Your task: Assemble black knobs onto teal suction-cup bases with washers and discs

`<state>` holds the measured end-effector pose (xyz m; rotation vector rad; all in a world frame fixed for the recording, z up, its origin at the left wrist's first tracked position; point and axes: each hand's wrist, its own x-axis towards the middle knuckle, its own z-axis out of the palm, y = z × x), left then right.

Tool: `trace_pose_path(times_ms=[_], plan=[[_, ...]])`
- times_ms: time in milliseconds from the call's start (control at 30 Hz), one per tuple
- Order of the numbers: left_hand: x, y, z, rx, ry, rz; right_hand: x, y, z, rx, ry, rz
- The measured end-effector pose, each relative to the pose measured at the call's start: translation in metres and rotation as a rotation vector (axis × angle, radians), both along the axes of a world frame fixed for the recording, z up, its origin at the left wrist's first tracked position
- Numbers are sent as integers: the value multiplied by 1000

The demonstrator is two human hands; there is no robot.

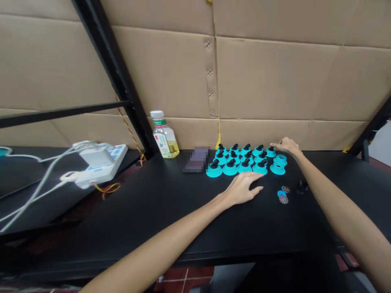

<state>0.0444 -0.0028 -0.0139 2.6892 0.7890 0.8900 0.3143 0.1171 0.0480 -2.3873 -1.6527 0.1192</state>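
Rows of turquoise cone-shaped bases (214,170) stand on the black table, each topped with a black angled fitting (247,161). My left hand (244,188) lies in front of the nearest row, fingers stretched out and thumb apart, holding nothing. At the back right, my right hand (286,145) has its curled fingers on the black fitting of the last turquoise base (270,153). Its thumb is hidden. Turquoise bases without fittings (277,169) stand just in front of that hand. Closer to me lie round metal discs (284,199) and a blue disc (281,193).
Loose black parts (301,187) lie beside my right forearm. Left of the rows are a phone (196,159) and a bottle of yellow liquid (165,138). A white power strip (100,167) with cables sits at far left. Cardboard (275,81) walls the back.
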Motion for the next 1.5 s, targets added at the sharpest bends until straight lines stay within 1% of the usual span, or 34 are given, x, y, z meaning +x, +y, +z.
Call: trace_pose_path(times_ms=[100, 167, 300, 400, 500, 600, 767, 833, 900, 933, 1000, 1067, 1133, 1200, 1333, 1400, 1500], plan=[[0, 0, 0, -7, 2, 1, 5, -16, 8, -16, -81, 40], [1, 1, 0, -14, 3, -5, 8, -27, 8, -39, -129, 86], [2, 1, 1, -34, -6, -6, 11, -41, 1, -117, -91, 213], [2, 0, 2, -49, -20, -6, 13, -44, -6, -112, -50, 266], [1, 0, 4, -95, -37, -1, 16, -45, -7, -87, -35, 286], [1, 2, 3, -142, -63, 2, 20, -50, -4, -33, -21, 281], [3, 4, 2, -187, -109, -3, 21, -64, 10, 106, -24, 205], [3, 2, 3, -202, -164, 10, 18, -72, 18, 164, -8, 214], [4, 1, 7, -218, -262, 50, 13, -82, 25, 201, 37, 281], [4, 1, 9, -223, -316, 79, 9, -88, 28, 215, 75, 353], [3, 2, 13, -219, -401, 139, -1, -101, 32, 210, 209, 573], [0, 2, 17, -190, -426, 180, -16, -113, 32, 143, 286, 718], [-4, 3, 22, -143, -421, 201, -33, -121, 28, 90, 285, 818], [-10, 1, 27, -97, -409, 195, -51, -125, 20, 59, 257, 876], [-21, -3, 36, -23, -357, 117, -77, -128, 5, 26, 195, 909], [-25, -3, 38, 20, -335, 90, -81, -128, 4, 19, 213, 932], [-26, -1, 33, 40, -281, 50, -70, -127, 11, 45, 289, 934]])
